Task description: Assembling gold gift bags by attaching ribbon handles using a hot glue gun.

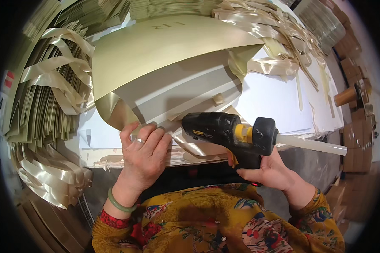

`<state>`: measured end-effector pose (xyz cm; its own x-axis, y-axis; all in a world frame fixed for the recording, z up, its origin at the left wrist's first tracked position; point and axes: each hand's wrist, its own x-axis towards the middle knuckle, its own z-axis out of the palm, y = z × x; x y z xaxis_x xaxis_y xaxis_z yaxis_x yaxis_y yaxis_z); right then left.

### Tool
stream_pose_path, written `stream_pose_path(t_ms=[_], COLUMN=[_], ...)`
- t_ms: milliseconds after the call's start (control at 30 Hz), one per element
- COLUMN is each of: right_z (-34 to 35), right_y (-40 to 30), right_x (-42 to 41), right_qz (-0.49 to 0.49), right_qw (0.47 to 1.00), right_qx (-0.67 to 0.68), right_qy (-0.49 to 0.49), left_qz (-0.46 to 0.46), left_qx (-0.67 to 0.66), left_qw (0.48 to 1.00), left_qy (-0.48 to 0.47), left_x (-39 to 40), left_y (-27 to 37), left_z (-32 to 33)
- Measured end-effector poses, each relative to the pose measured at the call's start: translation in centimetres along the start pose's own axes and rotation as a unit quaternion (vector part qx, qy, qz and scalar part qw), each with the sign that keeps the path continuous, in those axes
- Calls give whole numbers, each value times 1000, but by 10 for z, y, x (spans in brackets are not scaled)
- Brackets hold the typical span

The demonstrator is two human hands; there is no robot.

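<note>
My right hand [275, 170] is wrapped around the handle of a black and yellow hot glue gun [210, 128]. A pale glue stick [313, 145] sticks out of its back end, and its nozzle points left at the near edge of a gold paper bag [164, 53]. The bag lies with its mouth towards me, showing a grey inside and a small gold patch [218, 98]. My left hand [147, 151] grips the bag's near edge, fingertips partly hidden. Below the nozzle, a satin ribbon [199, 149] runs along the table edge.
At the left stand packed gold paper bags [47, 104] with looped ribbons, and more ribbon hangs below [50, 177]. A ribbon pile [272, 28] covers the back right of the white-topped table [272, 101]. Cardboard boxes [356, 142] stand beyond, near a brown roll [345, 96].
</note>
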<state>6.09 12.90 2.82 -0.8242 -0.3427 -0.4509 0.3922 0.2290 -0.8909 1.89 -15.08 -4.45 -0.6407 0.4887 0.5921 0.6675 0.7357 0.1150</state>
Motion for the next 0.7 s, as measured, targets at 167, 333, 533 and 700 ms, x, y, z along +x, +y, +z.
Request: stream_pose_path(t_ms=[167,333,533,700], right_z=[-1,-3,-6,-8], right_y=[2,-8,-10,-4], right_x=[-7,-6,5,5], right_qz=[-22,-47,22,-20], right_qw=[999,997,1000,999], right_qx=[29,24,0,4], right_qy=[26,47,14,31], left_qz=[3,1,-10,-27], left_qx=[-14,-22,-29,-36], left_qw=[1000,1000,999,999], left_qy=[9,6,16,17], left_x=[0,0,2,5], left_y=[-2,-3,-2,-1], left_z=[2,2,1,1])
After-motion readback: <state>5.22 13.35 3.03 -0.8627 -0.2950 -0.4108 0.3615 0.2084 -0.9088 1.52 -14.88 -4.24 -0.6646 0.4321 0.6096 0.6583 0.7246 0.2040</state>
